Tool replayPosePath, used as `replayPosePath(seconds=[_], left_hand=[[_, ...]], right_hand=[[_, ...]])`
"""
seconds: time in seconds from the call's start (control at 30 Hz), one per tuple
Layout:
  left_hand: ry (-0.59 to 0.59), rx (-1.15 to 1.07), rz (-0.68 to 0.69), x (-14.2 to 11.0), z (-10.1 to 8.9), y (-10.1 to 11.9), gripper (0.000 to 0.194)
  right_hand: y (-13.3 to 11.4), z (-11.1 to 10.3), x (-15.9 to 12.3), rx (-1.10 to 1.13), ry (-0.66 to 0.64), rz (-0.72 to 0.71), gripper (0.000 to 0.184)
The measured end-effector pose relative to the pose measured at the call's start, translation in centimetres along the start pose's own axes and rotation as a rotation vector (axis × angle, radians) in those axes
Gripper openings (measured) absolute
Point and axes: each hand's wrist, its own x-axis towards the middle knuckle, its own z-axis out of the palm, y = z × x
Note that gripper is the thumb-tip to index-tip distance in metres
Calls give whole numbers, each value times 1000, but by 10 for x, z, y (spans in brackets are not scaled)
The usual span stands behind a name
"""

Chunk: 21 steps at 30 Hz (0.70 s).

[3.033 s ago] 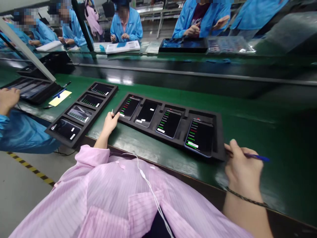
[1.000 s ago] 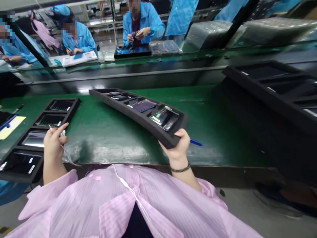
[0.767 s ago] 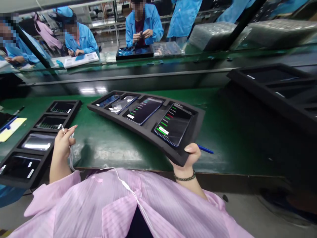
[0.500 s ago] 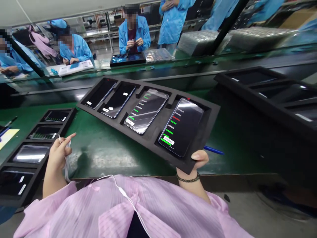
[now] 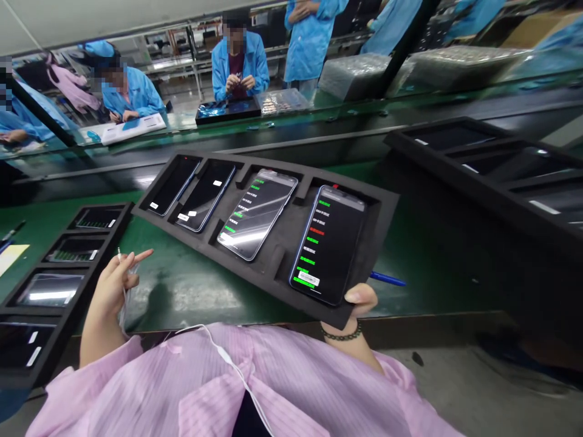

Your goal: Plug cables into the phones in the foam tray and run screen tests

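Observation:
My right hand [image 5: 362,297] grips the near right corner of a black foam tray [image 5: 291,261], thumb on top, fingers hidden underneath. The tray is tilted above the bench and carries several phones in separate slots. The rightmost phone [image 5: 330,243] and the glossy phone [image 5: 259,212] to its left show lists with green lines; the rightmost has a red line too. Dark screens show on the two far-left phones [image 5: 207,197]. My left hand [image 5: 116,279], index finger pointing out, pinches a white earphone cable [image 5: 122,309], its plug sticking up between the fingers.
Another tray [image 5: 98,273] of phones lies at the left. More dark trays [image 5: 514,158] are stacked at the right. A blue pen [image 5: 387,278] rests on the green bench [image 5: 191,291]. Across the line, people in blue coats [image 5: 239,60] work; wrapped bundles [image 5: 350,76] stand there.
The tray in my right hand has shifted slightly left and down in view. My left hand, still pinching the cable, has moved a little right, closer to the tray.

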Motion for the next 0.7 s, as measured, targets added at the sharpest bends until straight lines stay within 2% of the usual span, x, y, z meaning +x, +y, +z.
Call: replayPosePath(seconds=[0.23,0.5,0.7], left_hand=[[-60,-33,2,0,5,-3,68],[-63,-40,19,1,3,-3,77],[-61,-44,34,-3,3,-1,68]], right_hand=[[4,1,-2,-88,29,39,92],[8,-3,-1,45,20,85,89],[-1,0,0,-38,113,-175,85]])
